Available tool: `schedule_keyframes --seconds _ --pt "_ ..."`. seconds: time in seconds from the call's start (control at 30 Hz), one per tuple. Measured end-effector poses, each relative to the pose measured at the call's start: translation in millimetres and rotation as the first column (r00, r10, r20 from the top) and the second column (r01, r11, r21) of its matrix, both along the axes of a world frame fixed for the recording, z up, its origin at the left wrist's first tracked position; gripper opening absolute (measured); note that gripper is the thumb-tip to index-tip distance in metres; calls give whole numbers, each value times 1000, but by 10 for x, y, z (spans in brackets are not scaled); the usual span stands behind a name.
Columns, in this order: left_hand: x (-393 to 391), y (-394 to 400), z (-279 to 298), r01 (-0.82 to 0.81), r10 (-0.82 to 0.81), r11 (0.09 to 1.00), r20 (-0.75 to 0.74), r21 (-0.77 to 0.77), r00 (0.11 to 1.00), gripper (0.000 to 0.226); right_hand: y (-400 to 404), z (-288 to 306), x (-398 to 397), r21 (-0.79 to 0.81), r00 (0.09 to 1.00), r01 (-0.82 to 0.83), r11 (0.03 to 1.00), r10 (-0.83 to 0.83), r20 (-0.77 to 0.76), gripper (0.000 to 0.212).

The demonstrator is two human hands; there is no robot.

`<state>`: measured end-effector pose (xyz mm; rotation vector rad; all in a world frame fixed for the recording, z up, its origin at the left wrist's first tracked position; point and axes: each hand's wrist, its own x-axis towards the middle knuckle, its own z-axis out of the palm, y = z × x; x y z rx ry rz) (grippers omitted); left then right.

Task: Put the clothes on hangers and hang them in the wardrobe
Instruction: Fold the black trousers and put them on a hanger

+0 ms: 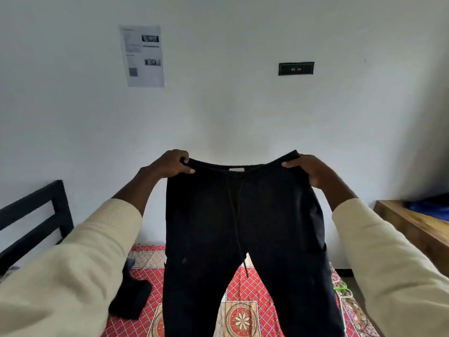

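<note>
Head view: two hands, left (171, 165) and right (308, 170), hold one trousers (243, 227).

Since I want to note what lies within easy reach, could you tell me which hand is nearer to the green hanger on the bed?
The right hand. It grips the trousers above the green hanger; the left hand grips the waistband's far corner.

Black drawstring trousers (245, 227) — held up by waistband, legs hanging, spread flat
</note>
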<state>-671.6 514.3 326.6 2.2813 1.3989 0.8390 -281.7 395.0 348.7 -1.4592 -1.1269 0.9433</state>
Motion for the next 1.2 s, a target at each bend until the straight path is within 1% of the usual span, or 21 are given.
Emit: schedule_keyframes --seconds 0.07,0.1,0.2,0.27,0.3,0.37,0.43,0.53,0.6,0.63,0.7,0.77,0.83,0.87,0.9,0.93,0.97,1.03,1.1,1.13,1.2 --pt "87 53 2 27 -27 999 -3 -39 1000 38 12 -29 274 -6 992 -127 992 127 4 29" --pt "113 68 0 40 -39 998 19 -55 999 38 23 -47 369 7 989 -144 989 144 10 28" --pt "209 94 -6 45 -31 993 126 -110 991 39 115 -144 540 40 997 -73 997 71 44 24" --pt "242 105 -10 42 -15 986 168 -162 986 38 146 -228 564 42 998 -26 999 24 63 14" --pt "264 130 -21 28 8 981 183 -190 983 36 160 -272 567 43 998 -35 998 32 62 11" --pt "297 181 -57 -23 82 971 241 -237 967 33 181 -344 543 53 997 -58 997 54 60 12" --pt "320 245 -65 -71 154 953 268 -294 951 38 236 -386 486 83 998 -27 996 23 58 12" --pt "328 279 -26 -104 182 908 160 -405 970 44 329 -430 357 113 997 72 991 -75 21 15" --pt "333 255 -15 -158 206 886 64 -436 976 47 367 -490 268 125 991 136 983 -137 -2 16" --pt "325 230 -13 -179 220 880 43 -440 975 43 401 -532 215 129 984 178 976 -178 -13 17" --pt "338 214 6 -179 256 868 110 -464 960 30 485 -574 113 129 956 294 947 -292 -30 16" --pt "378 262 35 -116 305 864 327 -490 895 33 588 -509 -3 135 913 407 904 -399 -79 18" --pt "476 300 84 -92 368 885 563 -457 740 34 716 -376 -129 170 860 508 845 -483 -166 21" --pt "550 325 116 -101 389 894 643 -437 660 30 770 -294 -212 183 830 555 811 -524 -194 20" --pt "643 339 135 -101 399 897 688 -431 606 25 819 -244 -302 187 806 590 786 -558 -199 19" --pt "739 319 146 -83 397 896 705 -435 588 21 844 -212 -419 179 799 600 780 -574 -176 19" --pt "845 290 131 -57 388 893 698 -447 603 19 878 -231 -536 166 807 591 790 -576 -132 19" --pt "1047 217 12 -16 357 878 633 -479 687 15 911 -374 -774 114 843 537 836 -536 -46 20" --pt "1218 129 -155 -4 314 878 570 -478 760 9 943 -584 -967 65 888 461 885 -459 -39 21" --pt "1288 82 -249 17 289 879 559 -477 777 12 939 -684 -1051 46 906 423 905 -420 -55 19" --pt "1386 50 -396 89 260 860 581 -503 772 29 939 -817 -1174 34 938 344 938 -343 -50 11"
